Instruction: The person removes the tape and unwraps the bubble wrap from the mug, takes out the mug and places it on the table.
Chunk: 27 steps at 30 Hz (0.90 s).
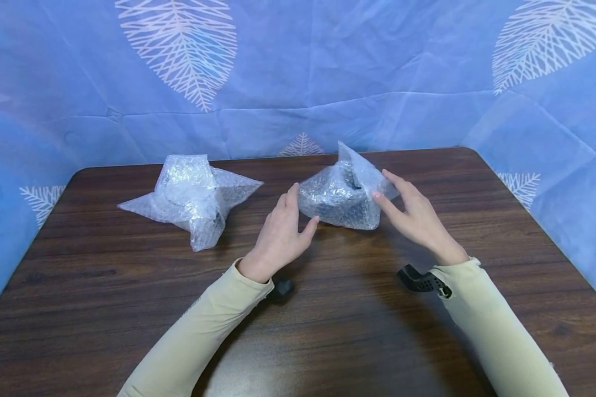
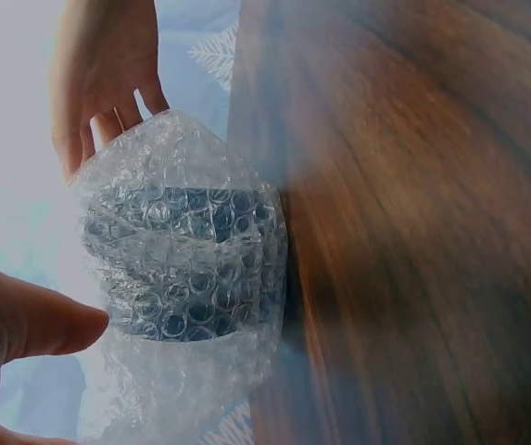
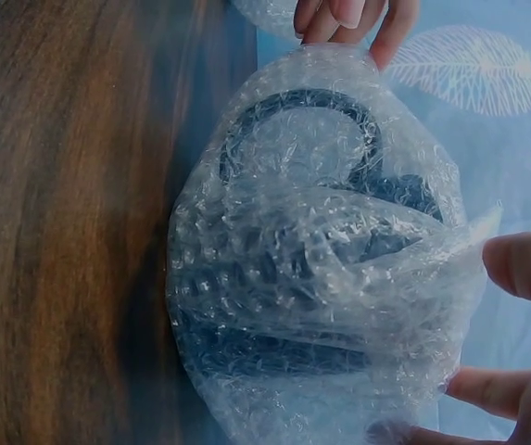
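A bubble-wrapped bundle (image 1: 340,196) sits toward the far side of the brown table, its wrap peaked into a pointed flap. Through the plastic in the right wrist view, the bundle (image 3: 311,269) shows a dark thing with a curved loop; its kind is unclear. My left hand (image 1: 284,234) is at the bundle's left side, fingers extended, thumb (image 2: 56,323) near the wrap. On the other side, my right hand (image 1: 417,218) touches the wrap with thumb (image 3: 523,264) and fingers spread, fairly straight. Neither hand visibly curls round the bundle.
Another bubble-wrapped bundle (image 1: 189,196) lies at the left of the table (image 1: 328,331), with pointed corners sticking out. A blue cloth (image 1: 357,71) with white leaf prints hangs behind the table. A black strap (image 1: 422,280) is at the right wrist.
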{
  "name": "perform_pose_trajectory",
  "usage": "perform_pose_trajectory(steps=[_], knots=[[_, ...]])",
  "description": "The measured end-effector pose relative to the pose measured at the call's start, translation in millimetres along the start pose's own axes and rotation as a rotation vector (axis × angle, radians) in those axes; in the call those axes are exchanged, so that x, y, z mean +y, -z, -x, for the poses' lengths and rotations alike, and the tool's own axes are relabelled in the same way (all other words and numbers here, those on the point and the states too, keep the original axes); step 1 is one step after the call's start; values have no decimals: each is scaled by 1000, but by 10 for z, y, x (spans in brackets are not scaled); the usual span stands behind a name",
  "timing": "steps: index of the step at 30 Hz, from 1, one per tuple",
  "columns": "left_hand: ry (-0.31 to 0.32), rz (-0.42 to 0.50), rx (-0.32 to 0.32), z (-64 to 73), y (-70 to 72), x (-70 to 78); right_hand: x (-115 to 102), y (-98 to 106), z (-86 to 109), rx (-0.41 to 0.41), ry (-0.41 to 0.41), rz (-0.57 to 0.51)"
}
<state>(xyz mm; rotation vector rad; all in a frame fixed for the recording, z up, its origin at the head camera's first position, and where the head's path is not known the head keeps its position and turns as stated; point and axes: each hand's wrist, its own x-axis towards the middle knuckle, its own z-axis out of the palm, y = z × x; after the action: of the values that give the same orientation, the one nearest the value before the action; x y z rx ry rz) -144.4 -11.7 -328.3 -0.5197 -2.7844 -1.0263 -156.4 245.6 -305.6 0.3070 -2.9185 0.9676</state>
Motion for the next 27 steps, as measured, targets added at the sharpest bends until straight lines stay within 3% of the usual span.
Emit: perform_pose_trajectory(steps=[11, 22, 27], knots=[[-39, 82, 14, 37, -37, 20, 12, -41, 23, 37, 24, 10], [-44, 79, 19, 57, -50, 29, 36, -50, 23, 90, 60, 24], [-81, 72, 24, 65, -45, 14, 35, -30, 56, 90, 72, 19]])
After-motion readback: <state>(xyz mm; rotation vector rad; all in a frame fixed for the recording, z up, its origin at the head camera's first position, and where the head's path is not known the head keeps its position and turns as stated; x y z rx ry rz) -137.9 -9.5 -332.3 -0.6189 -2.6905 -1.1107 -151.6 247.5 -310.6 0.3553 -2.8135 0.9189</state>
